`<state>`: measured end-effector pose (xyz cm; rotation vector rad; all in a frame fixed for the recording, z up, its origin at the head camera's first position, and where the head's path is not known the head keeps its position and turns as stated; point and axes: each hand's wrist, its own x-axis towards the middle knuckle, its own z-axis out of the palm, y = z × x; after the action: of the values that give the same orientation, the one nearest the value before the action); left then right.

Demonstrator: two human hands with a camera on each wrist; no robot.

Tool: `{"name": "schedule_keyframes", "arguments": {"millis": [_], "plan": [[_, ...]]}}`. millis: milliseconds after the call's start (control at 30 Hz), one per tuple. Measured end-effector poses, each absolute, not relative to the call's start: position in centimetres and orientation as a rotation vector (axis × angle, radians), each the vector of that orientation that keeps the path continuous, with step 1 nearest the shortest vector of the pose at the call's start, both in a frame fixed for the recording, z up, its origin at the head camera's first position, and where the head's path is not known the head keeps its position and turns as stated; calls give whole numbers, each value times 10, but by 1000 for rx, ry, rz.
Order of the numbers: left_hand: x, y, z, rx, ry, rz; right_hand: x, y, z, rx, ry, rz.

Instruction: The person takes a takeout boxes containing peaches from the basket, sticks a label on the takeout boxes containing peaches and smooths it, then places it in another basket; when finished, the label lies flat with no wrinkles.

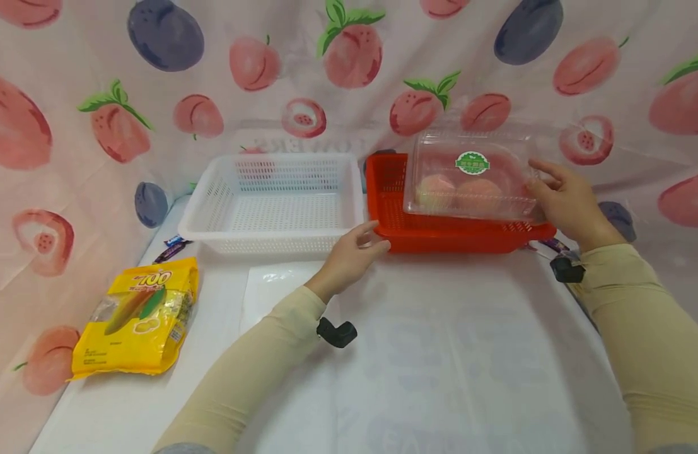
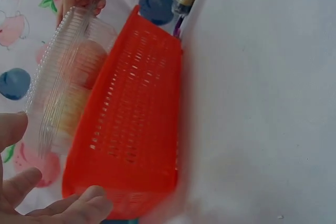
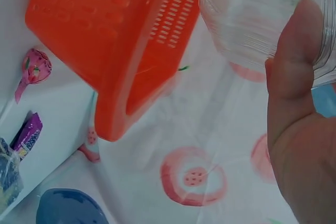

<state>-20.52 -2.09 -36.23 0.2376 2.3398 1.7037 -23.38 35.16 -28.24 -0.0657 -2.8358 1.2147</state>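
A clear plastic clamshell box (image 1: pixel 496 180) with a green label and peach-like fruits (image 1: pixel 478 194) inside is tilted above the red basket (image 1: pixel 445 241). At its right end my right hand (image 1: pixel 570 200) grips the box; in the right wrist view the thumb (image 3: pixel 302 40) presses on the clear plastic. My left hand (image 1: pixel 351 255) is beside the red basket's front left corner, fingers loosely spread and holding nothing. In the left wrist view its fingers (image 2: pixel 86 205) are near the basket's end, and whether they touch it I cannot tell.
A white basket (image 1: pixel 269 243) stands left of the red one. A yellow snack bag (image 1: pixel 135 315) lies at the left, with small purple-wrapped sweets (image 1: pixel 171 251) behind it. Right of the red basket are a pink-wrapped lollipop (image 3: pixel 37 66) and a purple packet (image 3: pixel 29 134). Fruit-print cloth hangs behind.
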Motion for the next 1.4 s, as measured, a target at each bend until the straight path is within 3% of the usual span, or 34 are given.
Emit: {"name": "schedule_keyframes", "arguments": {"millis": [1100,1400], "plan": [[-235,21,-391,88,2362,1932,-285,368,-323,-14,-2970,1196],[-234,23,-394,53,2354,1912,-286,363,-332,-165,-3033,1309]]}}
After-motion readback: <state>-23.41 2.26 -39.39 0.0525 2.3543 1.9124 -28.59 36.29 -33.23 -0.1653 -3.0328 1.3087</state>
